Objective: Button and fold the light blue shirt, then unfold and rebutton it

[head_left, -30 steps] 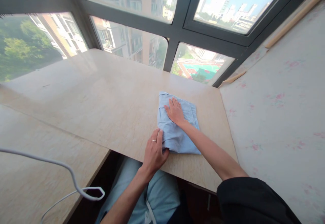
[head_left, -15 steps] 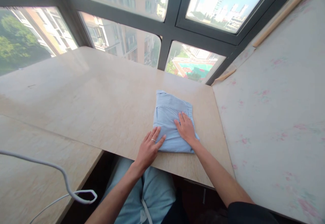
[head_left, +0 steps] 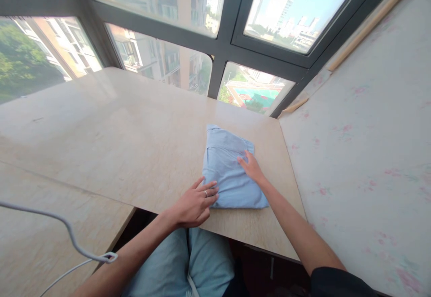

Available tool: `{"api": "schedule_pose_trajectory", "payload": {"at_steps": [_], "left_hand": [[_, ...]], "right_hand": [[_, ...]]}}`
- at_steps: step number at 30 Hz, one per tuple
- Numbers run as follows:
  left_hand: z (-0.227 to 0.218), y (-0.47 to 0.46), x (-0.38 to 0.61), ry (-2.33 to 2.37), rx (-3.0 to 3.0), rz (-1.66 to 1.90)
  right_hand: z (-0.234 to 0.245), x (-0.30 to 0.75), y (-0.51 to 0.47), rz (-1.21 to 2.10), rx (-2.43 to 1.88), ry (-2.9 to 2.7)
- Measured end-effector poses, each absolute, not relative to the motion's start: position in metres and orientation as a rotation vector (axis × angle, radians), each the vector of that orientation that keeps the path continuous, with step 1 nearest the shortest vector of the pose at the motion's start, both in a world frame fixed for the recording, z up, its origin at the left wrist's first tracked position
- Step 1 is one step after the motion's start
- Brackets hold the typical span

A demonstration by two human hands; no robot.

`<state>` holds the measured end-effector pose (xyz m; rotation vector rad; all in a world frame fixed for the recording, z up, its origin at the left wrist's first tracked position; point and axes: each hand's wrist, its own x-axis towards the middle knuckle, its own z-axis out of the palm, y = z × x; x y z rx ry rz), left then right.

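A light blue folded garment (head_left: 229,175) lies flat on the pale marbled tabletop (head_left: 134,139), close to its front edge. Its kind is not plain from the folds. My left hand (head_left: 197,200), with a ring on one finger, rests at the garment's lower left corner, fingers stretched over the cloth and spread. On the right side of the cloth is my right hand (head_left: 252,166), its thumb and fingers apart and touching the fabric near the upper right edge. Neither hand has the cloth gripped.
A white cable (head_left: 72,234) loops over the lower desk section (head_left: 50,225) at left. Dark-framed windows (head_left: 222,47) rise behind the tabletop. A floral-papered wall (head_left: 353,153) borders the right side. My legs in light blue trousers (head_left: 178,261) are below the front edge.
My left hand has turned more sideways and slid down along the garment's left edge. My right hand has shifted slightly right, toward the cloth's edge. The view has tilted a little.
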<state>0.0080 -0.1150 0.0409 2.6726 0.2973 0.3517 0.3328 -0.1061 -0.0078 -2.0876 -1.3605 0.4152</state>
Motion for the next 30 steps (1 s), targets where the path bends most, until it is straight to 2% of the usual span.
{"api": "schedule_pose_trajectory", "payload": {"at_steps": [3,7,11,14,21,30], "left_hand": [[0.06,-0.097,0.019,0.421,2.507,0.478],[0.064,-0.055,0.055,0.802,2.461,0.703],[0.051,-0.018,0.098,1.027,2.587,0.474],[0.039,-0.006,0.118,0.981,2.723,0.346],[0.025,-0.006,0.126,0.721,2.992,0.343],[0.027,-0.002,0.129,0.686,2.933,0.268]], "right_hand": [[0.005,0.355,-0.083,0.454,-2.131,-1.126],[0.016,0.374,-0.056,0.538,-2.122,-1.131],[0.017,0.382,-0.043,0.649,-2.098,-1.177],[0.016,0.386,-0.043,0.684,-2.088,-1.182],[0.009,0.397,-0.047,0.629,-2.092,-1.061],[0.021,0.397,-0.046,0.883,-1.996,-0.974]]}}
